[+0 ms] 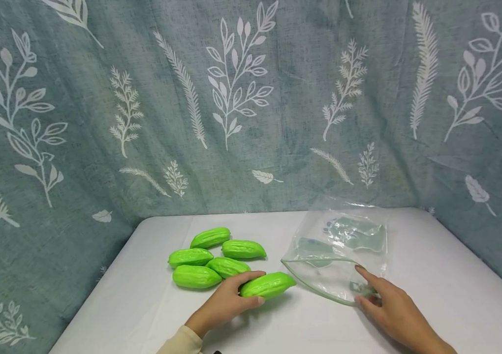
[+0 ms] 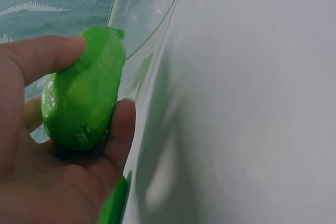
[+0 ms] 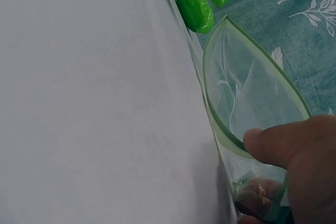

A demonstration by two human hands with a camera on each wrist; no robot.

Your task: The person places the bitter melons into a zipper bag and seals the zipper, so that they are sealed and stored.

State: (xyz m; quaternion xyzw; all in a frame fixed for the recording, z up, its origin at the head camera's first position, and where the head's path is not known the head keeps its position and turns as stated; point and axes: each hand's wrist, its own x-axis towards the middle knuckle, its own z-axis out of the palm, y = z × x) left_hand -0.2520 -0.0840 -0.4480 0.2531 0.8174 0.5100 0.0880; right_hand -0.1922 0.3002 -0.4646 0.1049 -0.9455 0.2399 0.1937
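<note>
In the head view my left hand (image 1: 233, 297) grips a bright green ridged bitter melon (image 1: 268, 285), thumb on the near side and fingers on the far side. Its blunt end faces the palm in the left wrist view, the pointed tip (image 2: 121, 33) away from it. My right hand (image 1: 394, 307) holds a clear zip bag (image 1: 322, 280) at the right end of its mouth. The green-edged mouth gapes toward the melon. The right thumb (image 3: 254, 139) lies over the rim, and other fingers show through the plastic below.
Several more green bitter melons (image 1: 195, 277) lie grouped on the white tabletop (image 1: 144, 314), left of the held one. The bag's body stretches toward the back of the table. A leaf-patterned curtain (image 1: 286, 123) hangs behind and on both sides.
</note>
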